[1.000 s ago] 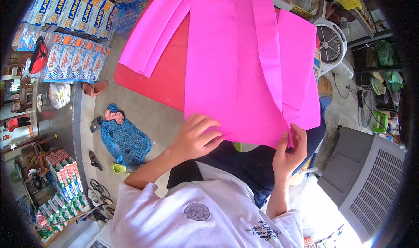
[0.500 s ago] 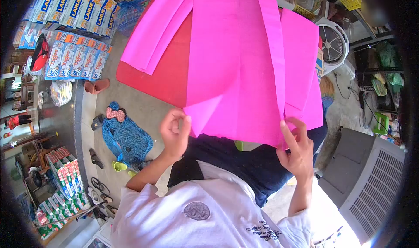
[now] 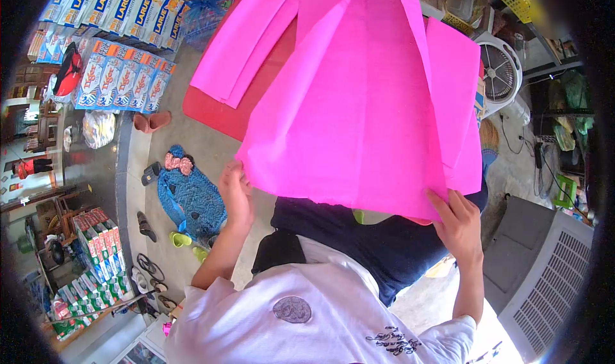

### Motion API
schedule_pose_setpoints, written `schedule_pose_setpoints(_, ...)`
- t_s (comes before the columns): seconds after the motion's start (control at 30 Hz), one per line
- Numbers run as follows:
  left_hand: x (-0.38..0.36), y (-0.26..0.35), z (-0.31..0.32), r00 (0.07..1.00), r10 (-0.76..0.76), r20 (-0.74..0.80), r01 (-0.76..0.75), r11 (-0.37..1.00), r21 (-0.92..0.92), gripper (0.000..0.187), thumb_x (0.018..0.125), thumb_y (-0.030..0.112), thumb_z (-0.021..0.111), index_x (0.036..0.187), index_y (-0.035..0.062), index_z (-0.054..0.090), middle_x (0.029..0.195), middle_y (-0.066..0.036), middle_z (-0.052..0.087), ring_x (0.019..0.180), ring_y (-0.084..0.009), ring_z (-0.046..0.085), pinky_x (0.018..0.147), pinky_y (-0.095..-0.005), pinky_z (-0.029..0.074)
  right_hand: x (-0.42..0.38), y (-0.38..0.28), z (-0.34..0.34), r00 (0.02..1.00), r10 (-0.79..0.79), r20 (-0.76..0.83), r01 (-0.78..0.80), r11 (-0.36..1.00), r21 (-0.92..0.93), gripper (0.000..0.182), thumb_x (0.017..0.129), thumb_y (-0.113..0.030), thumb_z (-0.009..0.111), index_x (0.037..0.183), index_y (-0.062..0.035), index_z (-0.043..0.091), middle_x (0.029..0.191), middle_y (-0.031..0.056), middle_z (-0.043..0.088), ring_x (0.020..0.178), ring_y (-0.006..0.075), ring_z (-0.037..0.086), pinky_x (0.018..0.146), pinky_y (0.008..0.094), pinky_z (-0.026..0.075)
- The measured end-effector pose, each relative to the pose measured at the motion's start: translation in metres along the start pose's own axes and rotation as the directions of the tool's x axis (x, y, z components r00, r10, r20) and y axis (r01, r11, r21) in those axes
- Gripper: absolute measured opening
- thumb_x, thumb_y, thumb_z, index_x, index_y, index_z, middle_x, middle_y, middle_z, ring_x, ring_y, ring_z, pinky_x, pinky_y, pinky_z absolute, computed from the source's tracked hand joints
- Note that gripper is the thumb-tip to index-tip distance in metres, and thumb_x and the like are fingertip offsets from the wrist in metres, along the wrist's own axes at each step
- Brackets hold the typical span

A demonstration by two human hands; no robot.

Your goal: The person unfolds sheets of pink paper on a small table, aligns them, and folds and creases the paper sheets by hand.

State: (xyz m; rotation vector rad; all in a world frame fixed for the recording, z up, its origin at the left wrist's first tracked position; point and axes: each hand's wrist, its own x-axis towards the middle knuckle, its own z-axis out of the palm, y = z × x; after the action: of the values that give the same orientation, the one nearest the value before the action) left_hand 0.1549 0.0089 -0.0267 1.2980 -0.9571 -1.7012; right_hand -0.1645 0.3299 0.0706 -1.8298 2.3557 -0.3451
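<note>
A large sheet of bright pink paper [image 3: 346,127] spreads over my lap and a red table [image 3: 218,119], with long fold lines running away from me. My left hand [image 3: 236,194] pinches its near left corner, which is pulled outward past the table's edge. At the near right corner, my right hand [image 3: 458,223] grips the sheet, fingers on top and the thumb side partly hidden. Folded pink strips [image 3: 250,44] lie on the table to the left, and another pink piece [image 3: 456,95] lies at the right, partly under the sheet.
Stacked beer cartons [image 3: 122,76] stand at the far left. A blue mat [image 3: 192,188] and several shoes [image 3: 146,226] lie on the floor to my left. On the right are a white fan [image 3: 500,72] and a grey air cooler [image 3: 538,268].
My left hand has drawn the sheet's left corner outward to the left, unfolding the flap that was turned over. My right hand has shifted slightly right and down, still holding its corner.
</note>
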Motion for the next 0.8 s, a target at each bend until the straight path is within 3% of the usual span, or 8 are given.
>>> schedule_pose_setpoints(0.17,-0.001,-0.007,-0.021,0.998,-0.049,-0.050,0.053,0.996,0.068,0.012,0.103,0.020,0.062,0.109,0.0097,0.061,0.102,-0.005,0.070,0.086,-0.0181,0.071,0.073,-0.0349,0.055,0.007,0.003,0.000,0.986,0.090,-0.139,-0.059,0.974,0.217,0.044,0.065,-0.004,0.084,0.109,-0.0069,0.079,0.116,0.0146,0.067,0.079,0.0298,0.069,0.068,0.0392,0.056)
schedule_pose_setpoints(0.3,-0.002,-0.009,-0.028,0.997,0.058,-0.042,-0.056,0.997,0.047,0.012,0.102,0.019,0.060,0.107,0.0083,0.059,0.098,-0.006,0.070,0.082,-0.0196,0.071,0.068,-0.0355,0.054,0.013,0.005,0.007,0.945,0.234,-0.230,-0.110,0.887,0.449,0.024,0.075,-0.001,0.082,0.098,-0.0027,0.079,0.107,0.0116,0.068,0.072,0.0234,0.065,0.064,0.0338,0.051)
schedule_pose_setpoints(0.4,-0.004,-0.001,-0.035,0.998,0.068,0.009,-0.068,0.998,-0.002,0.013,0.100,0.019,0.059,0.107,0.0086,0.058,0.099,-0.006,0.069,0.084,-0.0206,0.070,0.069,-0.0363,0.054,0.014,0.010,-0.002,0.927,0.369,-0.059,-0.277,0.785,0.554,0.014,0.083,-0.003,0.081,0.097,-0.0010,0.078,0.095,0.0100,0.067,0.071,0.0168,0.062,0.062,0.0291,0.046)
schedule_pose_setpoints(0.47,-0.004,0.000,-0.040,0.998,0.050,0.030,-0.051,0.999,0.004,0.018,0.097,0.023,0.061,0.110,0.0104,0.058,0.103,-0.003,0.068,0.090,-0.0209,0.069,0.074,-0.0375,0.054,0.015,0.013,-0.001,0.907,0.420,-0.021,-0.336,0.753,0.565,0.009,0.087,-0.005,0.080,0.094,-0.0003,0.076,0.087,0.0068,0.064,0.071,0.0123,0.059,0.061,0.0273,0.042)
schedule_pose_setpoints(0.5,-0.006,0.003,-0.035,0.997,0.074,0.001,-0.074,0.997,-0.016,0.016,0.097,0.021,0.060,0.107,0.0092,0.057,0.099,-0.004,0.068,0.086,-0.0205,0.069,0.071,-0.0371,0.053,0.015,0.015,0.000,0.896,0.445,-0.001,-0.365,0.736,0.570,0.008,0.089,-0.006,0.080,0.093,0.0001,0.075,0.084,0.0053,0.063,0.071,0.0100,0.057,0.060,0.0265,0.041)
schedule_pose_setpoints(0.57,-0.011,0.011,-0.023,0.991,0.120,-0.058,-0.123,0.991,-0.052,0.012,0.096,0.017,0.059,0.102,0.0070,0.057,0.093,-0.007,0.068,0.077,-0.0197,0.068,0.066,-0.0363,0.053,0.013,0.020,0.012,0.876,0.481,-0.025,-0.342,0.657,0.672,0.009,0.094,-0.009,0.078,0.093,0.0001,0.074,0.083,0.0010,0.062,0.070,0.0070,0.054,0.058,0.0260,0.039)
schedule_pose_setpoints(0.7,-0.008,0.009,-0.037,0.967,0.253,0.008,-0.252,0.964,-0.087,0.013,0.096,0.018,0.060,0.100,0.0066,0.056,0.092,-0.006,0.067,0.077,-0.0184,0.066,0.068,-0.0351,0.052,0.017,0.019,0.019,0.815,0.579,0.031,-0.323,0.409,0.853,0.016,0.103,-0.014,0.073,0.097,0.0006,0.073,0.085,-0.0042,0.063,0.069,0.0031,0.050,0.056,0.0239,0.035)
schedule_pose_setpoints(0.8,-0.010,0.015,-0.038,0.962,0.264,0.073,-0.262,0.965,-0.036,0.014,0.097,0.020,0.059,0.101,0.0067,0.056,0.094,-0.006,0.066,0.081,-0.0168,0.065,0.073,-0.0337,0.051,0.016,0.025,0.016,0.790,0.602,0.119,-0.388,0.339,0.857,0.015,0.104,-0.014,0.071,0.100,0.0008,0.072,0.085,-0.0047,0.064,0.071,0.0021,0.051,0.060,0.0211,0.037)
